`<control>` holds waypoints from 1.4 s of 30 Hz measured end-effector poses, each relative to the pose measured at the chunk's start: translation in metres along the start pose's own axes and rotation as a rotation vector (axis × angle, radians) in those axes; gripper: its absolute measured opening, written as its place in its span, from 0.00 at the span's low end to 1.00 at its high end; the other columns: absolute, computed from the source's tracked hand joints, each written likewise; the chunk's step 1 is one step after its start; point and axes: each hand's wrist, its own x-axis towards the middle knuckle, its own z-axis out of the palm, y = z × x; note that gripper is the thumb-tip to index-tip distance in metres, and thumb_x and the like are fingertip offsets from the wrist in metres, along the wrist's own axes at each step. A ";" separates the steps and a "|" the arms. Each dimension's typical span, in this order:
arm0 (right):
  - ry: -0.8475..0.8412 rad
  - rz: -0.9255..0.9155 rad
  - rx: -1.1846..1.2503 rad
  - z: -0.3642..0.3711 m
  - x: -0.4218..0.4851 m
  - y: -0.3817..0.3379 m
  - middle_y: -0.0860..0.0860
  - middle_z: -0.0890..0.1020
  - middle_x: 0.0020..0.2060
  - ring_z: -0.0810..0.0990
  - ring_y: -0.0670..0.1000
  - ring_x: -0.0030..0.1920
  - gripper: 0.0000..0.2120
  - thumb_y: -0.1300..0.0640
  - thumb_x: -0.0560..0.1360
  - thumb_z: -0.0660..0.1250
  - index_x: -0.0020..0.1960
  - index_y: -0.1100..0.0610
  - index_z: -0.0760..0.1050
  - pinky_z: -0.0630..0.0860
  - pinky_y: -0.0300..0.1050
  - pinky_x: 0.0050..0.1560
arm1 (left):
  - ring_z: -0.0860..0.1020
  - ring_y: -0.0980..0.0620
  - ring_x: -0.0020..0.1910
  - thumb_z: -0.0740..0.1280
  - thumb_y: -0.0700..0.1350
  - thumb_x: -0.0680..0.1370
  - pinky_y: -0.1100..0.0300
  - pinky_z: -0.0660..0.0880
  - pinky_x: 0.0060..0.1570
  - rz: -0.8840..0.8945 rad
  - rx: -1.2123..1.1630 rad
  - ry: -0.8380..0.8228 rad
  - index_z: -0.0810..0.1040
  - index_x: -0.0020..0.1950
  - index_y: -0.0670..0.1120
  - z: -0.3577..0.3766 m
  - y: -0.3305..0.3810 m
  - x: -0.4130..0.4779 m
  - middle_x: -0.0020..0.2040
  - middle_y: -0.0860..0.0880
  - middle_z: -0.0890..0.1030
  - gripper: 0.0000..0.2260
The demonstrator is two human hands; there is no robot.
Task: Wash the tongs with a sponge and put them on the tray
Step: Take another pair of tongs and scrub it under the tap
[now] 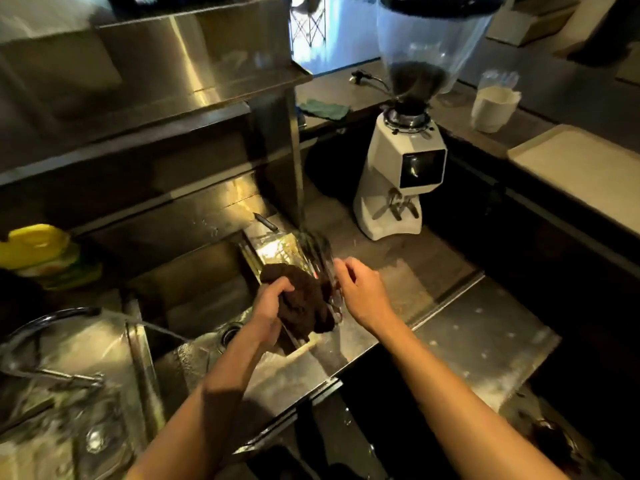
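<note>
Left hand [268, 308] grips sponge [306, 301] (sink [194, 292] edge).

A white coffee grinder [403, 174] with a clear hopper of dark beans stands on the stainless steel counter [478, 327], right of the steel sink [194, 271]. A crumpled green cloth [323, 109] lies on the ledge behind. A yellow-and-green plastic bottle [38, 251] sits far left, above a curved chrome faucet [52, 315].

We see our L hand [273, 303] gripping a dark brown sponge [304, 301] over the sink [207, 292], pressed vs. the motion-blurred tongs [323, 258], which our R hand [360, 289] holds. White coffee grinder [403, 168] stands behind on the counter [450, 306]; cream tray [581, 161] sits far R.
</note>
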 end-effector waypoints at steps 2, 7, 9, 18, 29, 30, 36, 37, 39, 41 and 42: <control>-0.014 -0.001 -0.033 0.022 0.000 -0.005 0.49 0.78 0.32 0.77 0.54 0.37 0.20 0.43 0.82 0.58 0.38 0.55 0.71 0.71 0.53 0.40 | 0.79 0.45 0.41 0.63 0.41 0.67 0.58 0.76 0.40 -0.006 -0.040 -0.032 0.81 0.45 0.38 -0.026 0.003 0.001 0.42 0.40 0.81 0.12; -0.031 -0.027 -0.067 0.069 -0.002 -0.014 0.48 0.80 0.36 0.77 0.49 0.37 0.13 0.46 0.83 0.60 0.45 0.52 0.76 0.71 0.47 0.38 | 0.79 0.45 0.43 0.58 0.40 0.73 0.55 0.75 0.41 -0.104 -0.110 0.003 0.79 0.50 0.40 -0.070 -0.001 0.011 0.44 0.43 0.81 0.12; -0.045 -0.014 -0.122 0.079 0.004 -0.013 0.49 0.80 0.39 0.78 0.48 0.39 0.13 0.46 0.83 0.60 0.48 0.53 0.76 0.71 0.46 0.38 | 0.78 0.44 0.43 0.58 0.40 0.73 0.54 0.74 0.37 -0.139 -0.136 0.023 0.77 0.50 0.40 -0.081 -0.006 0.017 0.43 0.42 0.80 0.11; -0.413 0.128 -0.586 0.117 0.082 0.040 0.60 0.69 0.71 0.73 0.62 0.67 0.24 0.44 0.81 0.60 0.72 0.57 0.66 0.73 0.54 0.63 | 0.80 0.37 0.52 0.64 0.42 0.62 0.51 0.80 0.42 -0.187 -0.241 0.139 0.75 0.58 0.35 -0.094 -0.019 0.058 0.52 0.36 0.81 0.25; -0.500 -0.037 -0.807 0.162 0.142 0.072 0.60 0.75 0.65 0.78 0.59 0.62 0.22 0.44 0.78 0.67 0.65 0.56 0.72 0.76 0.47 0.53 | 0.84 0.43 0.45 0.53 0.37 0.78 0.48 0.77 0.50 -0.141 -0.222 0.168 0.75 0.55 0.42 -0.073 -0.003 0.095 0.44 0.42 0.85 0.13; -0.520 -0.032 -0.817 0.162 0.149 0.071 0.58 0.78 0.62 0.79 0.57 0.60 0.17 0.48 0.78 0.67 0.63 0.56 0.74 0.76 0.46 0.52 | 0.83 0.43 0.45 0.53 0.37 0.78 0.47 0.75 0.51 -0.141 -0.214 0.184 0.75 0.54 0.42 -0.071 0.000 0.099 0.43 0.43 0.85 0.13; -0.459 -0.020 -0.744 0.153 0.158 0.077 0.55 0.82 0.54 0.82 0.57 0.54 0.10 0.52 0.78 0.64 0.54 0.54 0.80 0.74 0.42 0.47 | 0.76 0.38 0.60 0.56 0.39 0.77 0.43 0.74 0.60 -0.172 -0.294 0.250 0.74 0.61 0.43 -0.073 -0.007 0.114 0.60 0.38 0.77 0.14; -0.451 -0.029 -0.729 0.153 0.158 0.078 0.54 0.81 0.53 0.81 0.56 0.54 0.10 0.51 0.79 0.63 0.54 0.53 0.80 0.72 0.42 0.46 | 0.75 0.38 0.61 0.56 0.38 0.77 0.43 0.74 0.59 -0.188 -0.304 0.263 0.73 0.60 0.43 -0.074 -0.009 0.117 0.61 0.38 0.77 0.14; -0.425 -0.015 -0.669 0.151 0.157 0.080 0.53 0.79 0.55 0.79 0.56 0.56 0.11 0.51 0.79 0.61 0.56 0.53 0.79 0.68 0.43 0.46 | 0.74 0.37 0.61 0.57 0.39 0.77 0.40 0.73 0.61 -0.195 -0.290 0.272 0.73 0.60 0.42 -0.074 -0.008 0.121 0.62 0.36 0.76 0.14; -0.364 0.012 -0.567 0.150 0.154 0.080 0.54 0.76 0.56 0.77 0.58 0.56 0.11 0.52 0.79 0.62 0.58 0.54 0.77 0.68 0.44 0.47 | 0.74 0.36 0.62 0.57 0.40 0.75 0.38 0.70 0.65 -0.194 -0.266 0.270 0.73 0.62 0.40 -0.077 -0.009 0.125 0.65 0.34 0.74 0.16; -0.323 0.020 -0.533 0.149 0.151 0.079 0.54 0.76 0.55 0.77 0.58 0.55 0.10 0.53 0.79 0.63 0.57 0.55 0.76 0.70 0.45 0.48 | 0.74 0.36 0.62 0.57 0.40 0.75 0.39 0.70 0.65 -0.197 -0.265 0.272 0.73 0.62 0.40 -0.079 -0.009 0.125 0.64 0.34 0.74 0.17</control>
